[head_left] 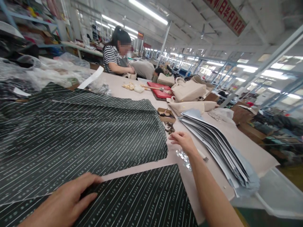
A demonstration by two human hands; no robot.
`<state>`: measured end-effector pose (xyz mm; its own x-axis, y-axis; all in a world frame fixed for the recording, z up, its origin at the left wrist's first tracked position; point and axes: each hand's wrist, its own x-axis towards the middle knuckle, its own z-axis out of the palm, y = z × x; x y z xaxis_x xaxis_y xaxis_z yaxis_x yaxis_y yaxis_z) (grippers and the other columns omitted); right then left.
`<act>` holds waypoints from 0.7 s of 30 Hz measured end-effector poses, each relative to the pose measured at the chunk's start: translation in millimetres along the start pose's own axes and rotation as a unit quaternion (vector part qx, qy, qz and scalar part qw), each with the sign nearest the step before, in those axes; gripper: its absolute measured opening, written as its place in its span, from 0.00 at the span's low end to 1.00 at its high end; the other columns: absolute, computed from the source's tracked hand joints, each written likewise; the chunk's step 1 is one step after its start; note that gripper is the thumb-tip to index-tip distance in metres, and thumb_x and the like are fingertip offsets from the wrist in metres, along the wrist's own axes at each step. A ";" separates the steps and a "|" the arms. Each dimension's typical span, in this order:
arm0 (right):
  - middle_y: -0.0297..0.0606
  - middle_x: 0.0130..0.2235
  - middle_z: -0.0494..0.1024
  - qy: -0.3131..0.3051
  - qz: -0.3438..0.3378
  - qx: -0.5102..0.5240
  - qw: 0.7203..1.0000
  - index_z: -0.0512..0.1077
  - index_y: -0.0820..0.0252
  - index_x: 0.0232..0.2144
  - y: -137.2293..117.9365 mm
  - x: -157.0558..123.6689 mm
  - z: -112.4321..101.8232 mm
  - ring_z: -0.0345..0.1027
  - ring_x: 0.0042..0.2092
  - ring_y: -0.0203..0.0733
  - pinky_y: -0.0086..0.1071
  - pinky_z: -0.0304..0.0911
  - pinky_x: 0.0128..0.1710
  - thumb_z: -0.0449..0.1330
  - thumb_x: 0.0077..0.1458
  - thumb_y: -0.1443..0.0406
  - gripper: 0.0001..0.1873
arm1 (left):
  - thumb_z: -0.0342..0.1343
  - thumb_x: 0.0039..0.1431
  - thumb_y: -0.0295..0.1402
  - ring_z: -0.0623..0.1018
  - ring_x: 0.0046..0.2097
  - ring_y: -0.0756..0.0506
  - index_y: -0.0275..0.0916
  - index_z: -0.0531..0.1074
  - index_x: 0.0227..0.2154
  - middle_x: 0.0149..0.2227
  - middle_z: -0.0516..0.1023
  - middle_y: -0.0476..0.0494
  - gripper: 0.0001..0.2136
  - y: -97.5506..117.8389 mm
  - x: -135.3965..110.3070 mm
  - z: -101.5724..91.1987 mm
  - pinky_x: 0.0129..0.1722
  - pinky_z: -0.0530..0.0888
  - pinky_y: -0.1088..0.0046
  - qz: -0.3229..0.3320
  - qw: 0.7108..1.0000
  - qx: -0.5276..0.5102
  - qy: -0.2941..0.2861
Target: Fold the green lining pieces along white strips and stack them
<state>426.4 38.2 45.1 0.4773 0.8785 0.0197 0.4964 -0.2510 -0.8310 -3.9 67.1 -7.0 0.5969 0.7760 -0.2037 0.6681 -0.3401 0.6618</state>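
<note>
My left hand (68,198) lies flat with fingers spread on a dark striped printed sheet (142,201) at the near edge of the table. My right hand (183,141) reaches out over the pale tabletop (146,165), fingers loosely curled, beside a scatter of small dark metal parts (169,127); whether it pinches one I cannot make out. A little heap of shiny silver parts (183,157) lies just under my right wrist. A large fanned stack of the same dark striped sheets (78,135) covers the table's left half.
A fanned pile of grey sheets (217,145) lies to the right. A small cardboard box (167,114), beige handbags (188,91) and a red tray (159,90) sit farther back. A person in a striped shirt (111,58) works at the far end. Plastic bags (47,71) lie at left.
</note>
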 end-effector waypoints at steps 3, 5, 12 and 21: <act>0.34 0.26 0.73 -0.016 -0.001 0.112 0.994 0.69 0.60 0.26 -21.9 -34.7 14.4 0.70 0.26 0.37 0.33 0.70 0.27 0.64 0.49 0.43 0.25 | 0.51 0.56 0.38 0.77 0.46 0.40 0.46 0.76 0.40 0.43 0.80 0.48 0.12 24.8 1.8 -22.2 0.48 0.71 0.64 -0.029 0.998 0.011 -0.059; 0.30 0.24 0.69 -0.035 0.001 0.172 0.985 0.71 0.59 0.27 -36.0 -61.8 31.1 0.64 0.23 0.33 0.30 0.65 0.24 0.66 0.48 0.44 0.24 | 0.53 0.54 0.36 0.77 0.44 0.40 0.43 0.76 0.36 0.40 0.80 0.46 0.09 38.3 4.1 -34.3 0.43 0.68 0.67 -0.046 0.993 0.026 -0.102; 0.28 0.20 0.66 -0.133 0.009 0.253 0.958 0.78 0.58 0.31 -63.7 -143.9 113.8 0.61 0.21 0.33 0.28 0.59 0.21 0.64 0.57 0.51 0.16 | 0.58 0.52 0.35 0.74 0.36 0.46 0.43 0.76 0.32 0.33 0.78 0.50 0.05 48.6 17.1 -44.0 0.35 0.62 0.72 -0.079 0.982 -0.003 -0.170; 0.32 0.20 0.76 -0.212 0.074 0.254 0.941 0.80 0.59 0.28 -62.8 -166.8 148.1 0.68 0.20 0.33 0.26 0.66 0.19 0.67 0.53 0.51 0.17 | 0.57 0.47 0.45 0.70 0.29 0.48 0.40 0.76 0.33 0.29 0.74 0.50 0.15 50.7 18.7 -38.7 0.29 0.63 0.73 -0.081 0.945 -0.156 -0.277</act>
<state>208.3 -32.4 11.7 0.1290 0.9594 -0.2508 -0.0137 -0.2511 -0.9679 23.9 85.0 50.7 0.6971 0.3777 -0.6094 0.6585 -0.0011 0.7526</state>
